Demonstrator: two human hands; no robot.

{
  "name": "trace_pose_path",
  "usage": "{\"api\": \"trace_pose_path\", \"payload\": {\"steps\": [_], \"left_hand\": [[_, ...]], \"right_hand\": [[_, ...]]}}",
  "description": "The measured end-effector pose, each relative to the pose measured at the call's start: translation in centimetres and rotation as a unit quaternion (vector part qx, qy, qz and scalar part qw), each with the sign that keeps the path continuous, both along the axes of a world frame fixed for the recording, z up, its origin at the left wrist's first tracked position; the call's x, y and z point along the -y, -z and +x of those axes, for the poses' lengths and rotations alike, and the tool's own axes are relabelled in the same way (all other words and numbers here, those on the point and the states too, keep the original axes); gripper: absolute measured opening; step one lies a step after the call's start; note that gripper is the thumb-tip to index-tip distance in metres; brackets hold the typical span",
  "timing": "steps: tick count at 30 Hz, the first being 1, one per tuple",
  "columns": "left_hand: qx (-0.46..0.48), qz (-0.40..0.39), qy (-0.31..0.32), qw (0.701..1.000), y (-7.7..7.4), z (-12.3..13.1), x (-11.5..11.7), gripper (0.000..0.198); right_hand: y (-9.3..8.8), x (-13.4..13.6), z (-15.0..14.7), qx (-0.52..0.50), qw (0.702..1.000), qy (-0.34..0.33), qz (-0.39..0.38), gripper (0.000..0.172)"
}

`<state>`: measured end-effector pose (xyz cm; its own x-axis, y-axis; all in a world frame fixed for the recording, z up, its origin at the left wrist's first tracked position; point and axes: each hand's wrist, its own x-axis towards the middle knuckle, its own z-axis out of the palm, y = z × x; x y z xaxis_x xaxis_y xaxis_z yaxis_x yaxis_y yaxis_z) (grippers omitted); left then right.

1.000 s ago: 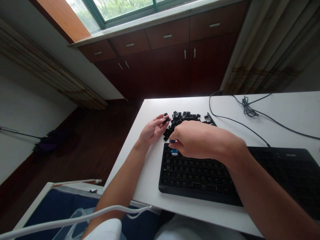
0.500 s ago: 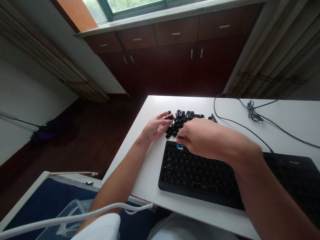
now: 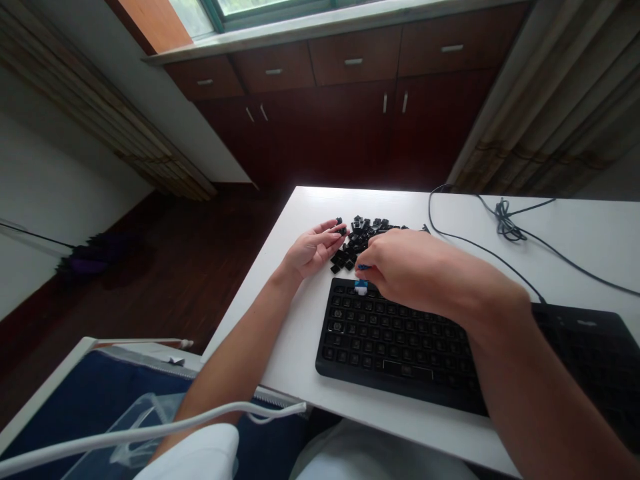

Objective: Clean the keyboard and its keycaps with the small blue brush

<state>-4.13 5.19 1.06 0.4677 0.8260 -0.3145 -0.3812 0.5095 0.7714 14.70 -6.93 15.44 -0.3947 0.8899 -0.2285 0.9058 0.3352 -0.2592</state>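
Note:
My right hand [image 3: 390,267] is closed around a small blue brush [image 3: 361,285], its white end down on the upper left part of a black keyboard [image 3: 400,340]. Most of the keyboard shows bare key sockets with the caps off. The fingers nearest the brush handle are partly hidden by the back of the hand. To the left, my left hand [image 3: 313,250] pinches a small black keycap [image 3: 342,231] between thumb and fingers, just off the table. Beside it lies a heap of loose black keycaps [image 3: 357,243], partly behind my right hand.
The white table [image 3: 280,320] carries a black cable [image 3: 480,247], with a tied bundle [image 3: 509,227] at the back right. A white tube-like bar [image 3: 150,433] crosses in front over dark blue fabric [image 3: 60,400]. Dark red cabinets [image 3: 320,133] stand beyond the table.
The white end of the brush has shifted slightly and shows more clearly against the keyboard's upper edge. The keycap in my left hand is turned a little. Both hands otherwise stay in place.

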Motion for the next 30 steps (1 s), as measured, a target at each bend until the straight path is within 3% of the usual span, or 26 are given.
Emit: {"api": "trace_pose_path", "payload": {"steps": [5, 10, 18, 30], "left_hand": [[-0.005, -0.007, -0.009, 1.000, -0.1, 0.1, 0.1, 0.036], [0.000, -0.009, -0.007, 1.000, -0.1, 0.1, 0.1, 0.033], [0.000, -0.014, 0.009, 1.000, -0.1, 0.0, -0.1, 0.030], [-0.006, -0.013, 0.008, 1.000, -0.2, 0.2, -0.2, 0.014]], "right_hand": [[-0.4, 0.0, 0.3, 0.001, 0.999, 0.018, 0.039, 0.026], [-0.3, 0.4, 0.3, -0.008, 1.000, 0.000, -0.008, 0.030], [-0.2, 0.0, 0.8, -0.016, 1.000, 0.018, 0.013, 0.030], [0.1, -0.1, 1.1, 0.006, 0.998, 0.053, -0.044, 0.025]]}}
